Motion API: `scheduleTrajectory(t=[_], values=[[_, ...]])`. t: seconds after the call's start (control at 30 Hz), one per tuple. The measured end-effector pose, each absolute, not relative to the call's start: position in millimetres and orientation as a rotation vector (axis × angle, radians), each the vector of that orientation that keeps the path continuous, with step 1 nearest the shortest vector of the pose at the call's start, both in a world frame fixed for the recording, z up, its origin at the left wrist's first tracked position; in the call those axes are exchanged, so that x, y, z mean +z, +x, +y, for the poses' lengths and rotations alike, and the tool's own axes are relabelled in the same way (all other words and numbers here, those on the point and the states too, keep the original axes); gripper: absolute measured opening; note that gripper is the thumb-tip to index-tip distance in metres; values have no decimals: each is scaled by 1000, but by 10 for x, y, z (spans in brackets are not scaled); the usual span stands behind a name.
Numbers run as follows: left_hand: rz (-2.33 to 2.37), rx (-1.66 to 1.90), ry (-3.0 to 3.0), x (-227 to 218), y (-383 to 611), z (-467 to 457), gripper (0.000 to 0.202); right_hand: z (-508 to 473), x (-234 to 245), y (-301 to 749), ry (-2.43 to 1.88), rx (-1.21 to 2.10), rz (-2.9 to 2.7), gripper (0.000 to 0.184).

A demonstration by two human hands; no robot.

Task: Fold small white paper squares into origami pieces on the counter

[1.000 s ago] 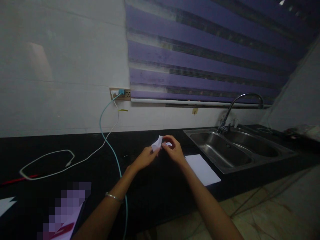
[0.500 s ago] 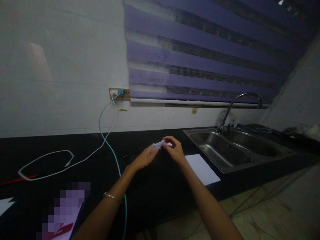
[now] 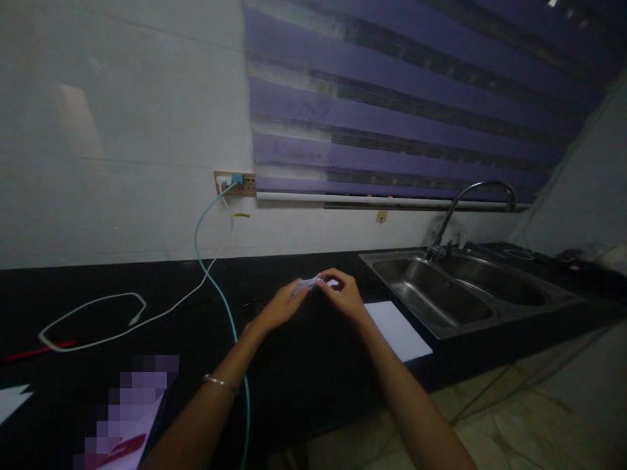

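Between my two hands, above the black countertop point(image 3: 313, 365), is a small folded piece of white paper point(image 3: 307, 284). My left hand point(image 3: 283, 305) grips its left side, thumb in front and the other fingers behind. At its right end, my right hand point(image 3: 343, 294) pinches the paper between thumb and forefinger, and a bit of white shows through the gap in its curled fingers. The exact folds are too small and dim to make out. A flat white sheet of paper point(image 3: 399, 331) lies on the counter beside my right forearm.
A double steel sink point(image 3: 431, 297) with a curved tap point(image 3: 443, 225) is at the right. A teal cable point(image 3: 223, 300) and a white cable point(image 3: 171, 312) run from the wall socket point(image 3: 249, 185). A partly pixelated screen point(image 3: 134, 427) and white paper point(image 3: 10, 401) lie front left.
The folded paper has tipped a little lower and flatter between my fingers. Both hands keep their grip in nearly the same place.
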State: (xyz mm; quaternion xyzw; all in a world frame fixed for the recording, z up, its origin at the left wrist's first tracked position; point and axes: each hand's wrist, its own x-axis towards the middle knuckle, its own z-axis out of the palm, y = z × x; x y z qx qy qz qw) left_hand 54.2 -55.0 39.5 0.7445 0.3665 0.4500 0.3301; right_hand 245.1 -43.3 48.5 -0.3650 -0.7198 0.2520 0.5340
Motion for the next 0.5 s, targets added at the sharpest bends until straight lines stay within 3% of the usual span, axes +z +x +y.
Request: scheduleTrajectory(t=[0.5], values=[[960, 1166, 2004, 419, 482, -569, 32, -395, 526, 2542, -774, 579, -1942, 20]])
